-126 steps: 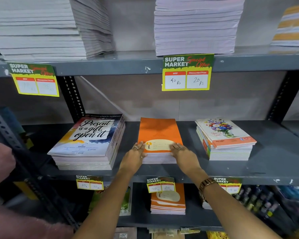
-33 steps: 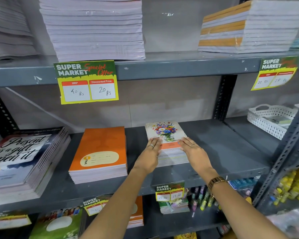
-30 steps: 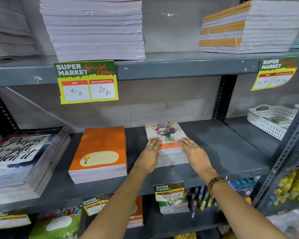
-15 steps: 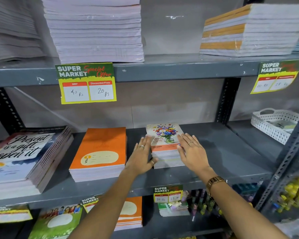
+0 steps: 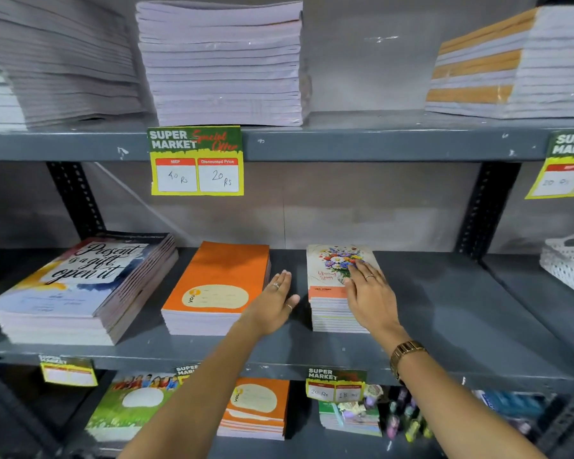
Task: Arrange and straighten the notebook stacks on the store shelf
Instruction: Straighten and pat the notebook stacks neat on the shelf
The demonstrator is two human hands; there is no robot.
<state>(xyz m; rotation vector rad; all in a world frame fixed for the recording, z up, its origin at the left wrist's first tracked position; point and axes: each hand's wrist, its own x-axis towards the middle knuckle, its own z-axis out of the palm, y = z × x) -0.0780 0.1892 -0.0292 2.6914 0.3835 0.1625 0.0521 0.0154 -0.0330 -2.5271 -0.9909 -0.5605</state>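
On the middle grey shelf (image 5: pixel 444 313) stand three notebook stacks: a large "Present is a gift" stack (image 5: pixel 80 286) at the left, an orange stack (image 5: pixel 219 286) in the middle, and a narrow flower-cover stack (image 5: pixel 328 286) to its right. My right hand (image 5: pixel 368 296) lies flat on the right side of the flower-cover stack, fingers spread over its cover. My left hand (image 5: pixel 275 303) is open in the gap between the orange stack and the flower-cover stack, apart from the flower-cover stack.
The top shelf holds tall pale notebook piles (image 5: pixel 222 64) and an orange-striped pile (image 5: pixel 511 64). A yellow price tag (image 5: pixel 196 160) hangs from the upper shelf edge. A white basket (image 5: pixel 567 263) sits at the far right. More notebooks (image 5: pixel 256 409) and pens fill the lower shelf.
My left hand has come off the flower-cover stack and moved left into the gap. My right hand stays on the stack. The view has shifted slightly left and upward.
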